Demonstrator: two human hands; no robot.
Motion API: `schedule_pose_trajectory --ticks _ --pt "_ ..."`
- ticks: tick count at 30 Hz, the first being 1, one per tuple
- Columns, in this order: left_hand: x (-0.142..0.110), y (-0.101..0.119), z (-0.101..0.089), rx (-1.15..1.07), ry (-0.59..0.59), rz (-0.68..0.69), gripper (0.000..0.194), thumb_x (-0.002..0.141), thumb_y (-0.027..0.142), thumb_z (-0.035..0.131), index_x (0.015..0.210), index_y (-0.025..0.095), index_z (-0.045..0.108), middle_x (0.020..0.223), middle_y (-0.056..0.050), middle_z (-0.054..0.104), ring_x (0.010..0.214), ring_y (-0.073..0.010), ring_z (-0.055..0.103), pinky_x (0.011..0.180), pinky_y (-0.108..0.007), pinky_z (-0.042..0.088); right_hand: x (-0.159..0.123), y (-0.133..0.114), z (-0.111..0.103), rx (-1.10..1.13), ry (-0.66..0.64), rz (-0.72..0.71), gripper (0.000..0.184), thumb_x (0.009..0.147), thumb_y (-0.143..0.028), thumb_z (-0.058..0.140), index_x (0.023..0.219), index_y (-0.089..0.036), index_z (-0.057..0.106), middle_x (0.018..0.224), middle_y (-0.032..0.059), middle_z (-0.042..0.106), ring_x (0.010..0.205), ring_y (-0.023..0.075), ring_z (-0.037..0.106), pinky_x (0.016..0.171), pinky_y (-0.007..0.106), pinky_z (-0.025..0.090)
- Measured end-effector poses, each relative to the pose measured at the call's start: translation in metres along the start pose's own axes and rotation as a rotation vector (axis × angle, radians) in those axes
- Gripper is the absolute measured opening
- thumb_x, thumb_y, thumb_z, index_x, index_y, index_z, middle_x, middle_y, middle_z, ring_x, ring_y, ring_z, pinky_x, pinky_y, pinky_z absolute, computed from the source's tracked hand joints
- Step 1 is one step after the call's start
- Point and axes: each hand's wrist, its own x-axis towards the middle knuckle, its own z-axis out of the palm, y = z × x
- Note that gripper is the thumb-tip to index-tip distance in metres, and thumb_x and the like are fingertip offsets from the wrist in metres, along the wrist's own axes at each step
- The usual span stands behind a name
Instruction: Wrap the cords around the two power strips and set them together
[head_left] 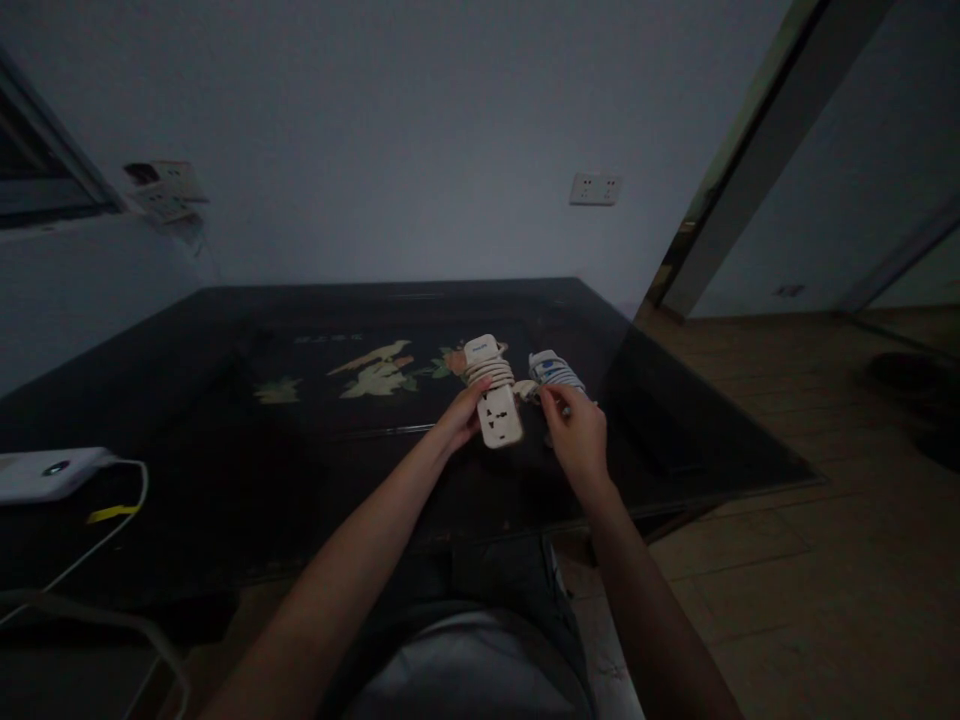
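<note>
Power strip (495, 395) in left hand (459, 420), cord (525, 388) in right hand (576, 432)

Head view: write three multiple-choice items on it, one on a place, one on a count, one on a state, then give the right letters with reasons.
1. Where does the white device with the trailing cable lie?
A. at the table's near left edge
B. on the wooden floor at right
C. on the wall

2. How many cord-wrapped power strips are at the hands?
A. one
B. two
C. four

3. What state is the cord of the cream power strip in?
A. stretched to the wall outlet
B. wound around the strip's body
C. lying loose across the table

Answers:
1 A: it sits on the dark table far left of the hands.
2 B: the cream strip at the left hand and a blue-and-white power strip by the right hand.
3 B: loops cross its middle; the wall outlet has nothing plugged in.
</note>
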Motion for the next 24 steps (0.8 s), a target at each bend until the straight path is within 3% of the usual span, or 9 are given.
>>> schedule_pose_trajectory --ticks 2,4,7,12,16,20,24 --pt "-0.001 0.0 0.0 0.026 -0.023 0.01 0.031 0.083 0.033 0.062 0.104 0.011 0.066 0.085 -0.01 0.074 0.073 -0.02 0.069 0.077 -0.033 0.054 0.017 0.002 -0.003 -0.063 0.022 -0.051 0.027 0.087 -0.034 0.049 0.1 -0.017 0.067 0.093 0.0118 0.068 0.081 0.024 0.061 0.075 0.035 0.045" --pt "-0.002 0.0 0.001 0.046 -0.045 0.022 0.032 0.081 0.033 0.064 0.104 0.011 0.067 0.087 -0.01 0.074 0.073 -0.0202 0.069 0.076 -0.033 0.054 0.031 0.006 0.001 -0.061 -0.107 -0.049 0.025 0.086 -0.034 0.051 0.096 -0.017 0.066 0.082 0.0087 0.067 0.074 0.022 0.061 0.07 0.033 0.044" --pt "-0.003 -0.001 0.002 0.054 -0.072 0.027 0.033 0.078 0.034 0.067 0.103 0.011 0.068 0.087 -0.01 0.074 0.073 -0.0204 0.069 0.076 -0.032 0.053 0.04 0.013 0.011 0.022 -0.314 -0.01 0.024 0.085 -0.035 0.049 0.074 -0.018 0.061 0.064 0.0024 0.06 0.059 0.0171 0.057 0.057 0.028 0.042" --pt "-0.004 -0.003 0.005 0.024 -0.008 0.058 0.034 0.076 0.038 0.07 0.099 0.013 0.067 0.082 -0.007 0.073 0.068 -0.0169 0.067 0.071 -0.029 0.053 0.031 0.019 0.016 0.361 -0.425 0.256 0.016 0.081 -0.036 0.048 0.078 -0.02 0.049 0.057 -0.0051 0.053 0.038 0.0099 0.049 0.037 0.022 0.037" --pt "-0.006 0.0 0.007 -0.008 -0.035 0.061 0.031 0.076 0.037 0.071 0.095 0.013 0.067 0.082 -0.007 0.073 0.069 -0.017 0.067 0.072 -0.029 0.054 0.028 0.02 0.015 0.49 -0.399 0.322 0.017 0.079 -0.037 0.048 0.082 -0.021 0.049 0.056 -0.0059 0.053 0.038 0.0084 0.049 0.034 0.019 0.038" --pt "-0.008 0.002 0.008 -0.001 -0.069 0.071 0.034 0.075 0.039 0.071 0.097 0.013 0.067 0.086 -0.009 0.073 0.073 -0.0187 0.068 0.075 -0.031 0.054 0.032 0.022 0.013 0.526 -0.31 0.316 0.015 0.078 -0.035 0.047 0.081 -0.02 0.05 0.054 -0.0058 0.052 0.036 0.008 0.046 0.032 0.018 0.035" --pt "-0.009 0.0 0.008 0.051 -0.051 0.065 0.033 0.073 0.037 0.074 0.094 0.012 0.068 0.081 -0.008 0.073 0.069 -0.0178 0.067 0.072 -0.029 0.053 0.031 0.025 0.012 0.497 -0.329 0.275 0.015 0.078 -0.034 0.047 0.082 -0.02 0.052 0.055 -0.0055 0.051 0.036 0.0085 0.046 0.032 0.019 0.035"
